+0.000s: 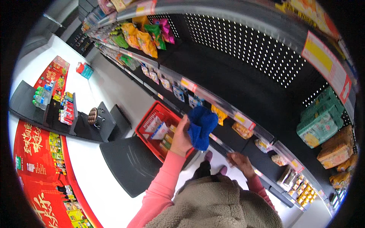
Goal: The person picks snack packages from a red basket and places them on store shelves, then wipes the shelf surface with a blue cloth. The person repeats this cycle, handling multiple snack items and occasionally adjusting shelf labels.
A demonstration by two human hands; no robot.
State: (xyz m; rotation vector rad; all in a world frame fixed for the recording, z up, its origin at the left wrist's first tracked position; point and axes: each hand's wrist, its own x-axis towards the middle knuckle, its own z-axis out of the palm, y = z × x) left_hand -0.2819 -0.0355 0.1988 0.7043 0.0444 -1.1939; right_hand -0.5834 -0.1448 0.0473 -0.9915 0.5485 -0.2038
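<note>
The bunched blue cloth [203, 125] is in the left hand [181, 138], which grips it with the thumb along its near edge, above the right side of the red shopping basket [167, 109]. The right hand [241, 162] is off to the basket's right, beside the shelving; its fingers look partly curled, with nothing visible in them, though I cannot tell how far they are closed.

The cloth's folds hang loose beyond the fingers, so a slackened grip could let it slip down. A sideways swing to the right might brush the yellow packet [219, 114] on the shelf and shift it; how much gap lies between them is unclear.

Inside the basket lie a white-and-blue package [159, 131] and some smaller yellowish packs [167, 142], partly hidden by the left hand. Far right of the basket, the shelf holds green packs [321, 121].
</note>
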